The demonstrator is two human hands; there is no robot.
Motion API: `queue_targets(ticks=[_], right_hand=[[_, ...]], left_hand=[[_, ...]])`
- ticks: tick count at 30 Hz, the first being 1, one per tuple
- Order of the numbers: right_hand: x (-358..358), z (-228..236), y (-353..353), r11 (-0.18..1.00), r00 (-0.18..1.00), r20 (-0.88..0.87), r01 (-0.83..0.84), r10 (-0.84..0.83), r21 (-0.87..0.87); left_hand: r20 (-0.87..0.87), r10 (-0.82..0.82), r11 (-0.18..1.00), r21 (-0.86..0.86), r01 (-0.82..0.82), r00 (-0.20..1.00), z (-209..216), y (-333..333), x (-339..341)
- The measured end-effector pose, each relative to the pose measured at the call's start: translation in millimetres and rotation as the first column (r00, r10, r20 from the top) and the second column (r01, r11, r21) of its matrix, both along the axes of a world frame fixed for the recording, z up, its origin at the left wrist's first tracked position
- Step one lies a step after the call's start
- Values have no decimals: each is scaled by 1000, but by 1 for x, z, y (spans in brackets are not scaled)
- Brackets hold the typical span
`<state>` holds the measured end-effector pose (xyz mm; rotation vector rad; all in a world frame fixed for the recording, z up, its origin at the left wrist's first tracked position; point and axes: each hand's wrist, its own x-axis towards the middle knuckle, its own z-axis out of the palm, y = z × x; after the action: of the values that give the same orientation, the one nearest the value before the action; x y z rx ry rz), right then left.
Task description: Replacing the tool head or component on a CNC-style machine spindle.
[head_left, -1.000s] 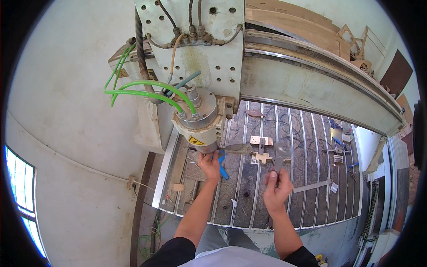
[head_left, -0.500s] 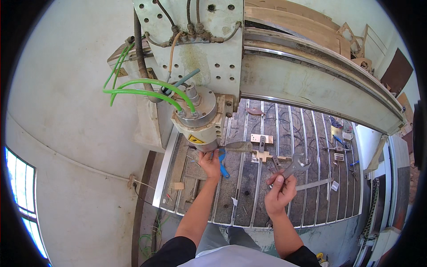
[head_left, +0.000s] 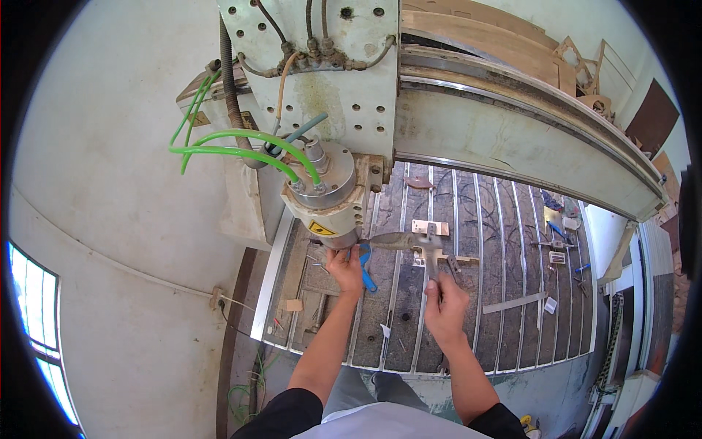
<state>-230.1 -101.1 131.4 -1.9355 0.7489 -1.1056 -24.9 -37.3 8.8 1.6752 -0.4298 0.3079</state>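
My left hand [head_left: 344, 271] is raised to the underside of the spindle motor [head_left: 329, 197]. Its fingers are closed there, and what they grip is hidden. A worn grey wrench-like bar [head_left: 395, 241] juts rightward from the spindle's lower end, above that hand. Beside my left fingers a blue tool handle [head_left: 368, 279] points downward. My right hand [head_left: 447, 306] grips the shank of an open-end wrench [head_left: 432, 257], its head up and smeared by motion. That head lies close to the bar's free end; whether they touch I cannot tell.
Below lies the slotted machine bed [head_left: 439, 336] with metal rails. On it are a brass-coloured block [head_left: 430, 227], a steel ruler [head_left: 514, 303], a small wooden block [head_left: 294, 305] and blue-handled pliers [head_left: 557, 231]. The gantry beam [head_left: 526, 139] crosses at upper right. Green hoses [head_left: 248, 135] loop from the spindle.
My right hand has moved left with the wrench, bringing its head near the grey bar's end. The steel ruler shows more fully now. My left hand has stayed in place.
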Motion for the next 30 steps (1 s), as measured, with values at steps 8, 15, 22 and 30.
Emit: queue_targets(ticks=[8,15,22,30], right_hand=[[5,13,0,997,986,159,41,-52,70],[3,14,1,997,999,33,27,-29,76],[8,10,2,999,998,-68,-17,14,-47],[6,5,6,996,999,-38,4,-7,-92]], left_hand=[[-46,-8,1000,-2,8,999,3,1,-4],[-63,-15,1000,1,15,998,7,-1,-4],[-53,-4,1000,16,5,999,2,1,-3],[-46,12,1000,-7,-12,999,4,-1,-4]])
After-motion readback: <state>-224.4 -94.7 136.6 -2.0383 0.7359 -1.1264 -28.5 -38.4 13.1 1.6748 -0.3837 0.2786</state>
